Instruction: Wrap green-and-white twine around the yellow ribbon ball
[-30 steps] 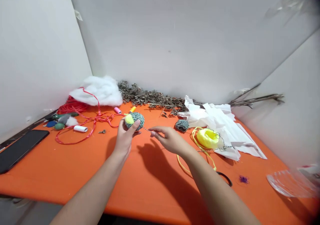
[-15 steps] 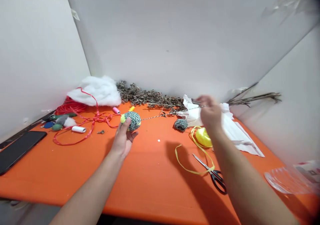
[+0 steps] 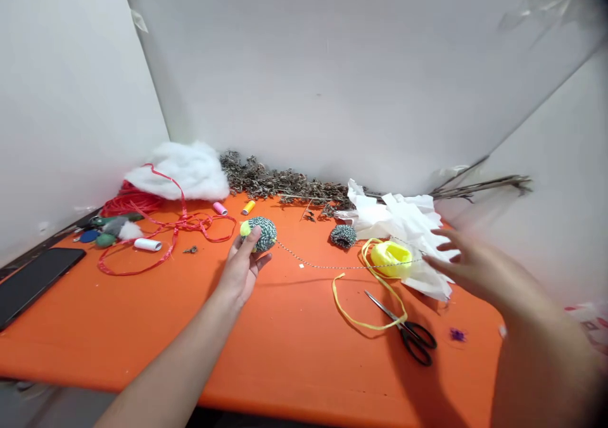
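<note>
My left hand (image 3: 241, 270) holds a ball wound in green and white twine (image 3: 264, 234) on its fingertips, with a yellow pompom (image 3: 245, 228) at the ball's left side. A thin strand of the twine (image 3: 332, 268) runs from the ball across the orange table (image 3: 142, 327). It ends at the blurred fingers of my right hand (image 3: 475, 270), which pinch it. That hand hovers over a white plastic bag (image 3: 403, 222) and a yellow ribbon roll (image 3: 392, 259).
Scissors (image 3: 413, 336) lie below the yellow roll, with a yellow ribbon loop (image 3: 365, 314) beside them. A small twine ball (image 3: 343, 236) sits at the back. Red ribbon (image 3: 166, 225), cotton wool (image 3: 180, 175), thread spools, dried twigs (image 3: 280, 184) and a phone (image 3: 33, 295) lie further off.
My right hand has moved far to the right, and the twine strand now stretches long across the table. My left hand and the ball have stayed nearly in place.
</note>
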`<state>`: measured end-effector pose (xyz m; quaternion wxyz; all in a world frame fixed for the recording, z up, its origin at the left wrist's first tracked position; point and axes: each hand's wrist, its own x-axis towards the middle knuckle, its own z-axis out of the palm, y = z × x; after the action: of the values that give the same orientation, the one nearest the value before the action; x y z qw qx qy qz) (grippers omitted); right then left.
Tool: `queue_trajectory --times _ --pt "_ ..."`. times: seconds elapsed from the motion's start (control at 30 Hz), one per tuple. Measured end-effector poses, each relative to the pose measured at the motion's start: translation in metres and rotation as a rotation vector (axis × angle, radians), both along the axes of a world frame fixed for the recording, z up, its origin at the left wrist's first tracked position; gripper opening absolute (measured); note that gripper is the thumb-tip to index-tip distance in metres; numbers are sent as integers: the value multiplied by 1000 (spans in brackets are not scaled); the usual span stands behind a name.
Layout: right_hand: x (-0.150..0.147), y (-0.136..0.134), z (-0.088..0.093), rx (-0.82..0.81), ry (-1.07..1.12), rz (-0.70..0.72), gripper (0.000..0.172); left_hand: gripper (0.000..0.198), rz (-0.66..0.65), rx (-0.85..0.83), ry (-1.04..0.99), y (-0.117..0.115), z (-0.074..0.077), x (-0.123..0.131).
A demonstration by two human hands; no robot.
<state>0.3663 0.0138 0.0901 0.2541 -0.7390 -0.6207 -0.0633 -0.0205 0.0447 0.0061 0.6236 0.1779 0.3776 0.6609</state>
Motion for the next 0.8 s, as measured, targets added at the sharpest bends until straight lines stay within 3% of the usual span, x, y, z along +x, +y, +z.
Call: queue_trajectory --times 0.07,0.13,0.2,0.27,0.4,0.5,0.67,0.8 --pt "-62 2 14 77 76 20 38 49 -3 19 22 -1 0 1" --pt "-129 5 13 126 331 268 40 50 -15 38 47 -2 1 2" --pt "-185 11 -4 -107 571 585 53 50 -36 58 72 -5 2 6" --pt "-218 17 -28 -274 728 728 62 51 -62 72 97 -8 4 9" --pt "-225 23 -56 -317 724 708 68 49 -96 69 123 -13 6 14" --pt "-214 20 -56 -260 666 661 62 49 -92 56 111 -14 4 14" --pt "-209 19 -58 -143 698 646 34 48 -60 14 53 -9 -1 12" --pt "-213 22 -66 -122 811 682 33 42 -63 -30 0 -7 -4 10"
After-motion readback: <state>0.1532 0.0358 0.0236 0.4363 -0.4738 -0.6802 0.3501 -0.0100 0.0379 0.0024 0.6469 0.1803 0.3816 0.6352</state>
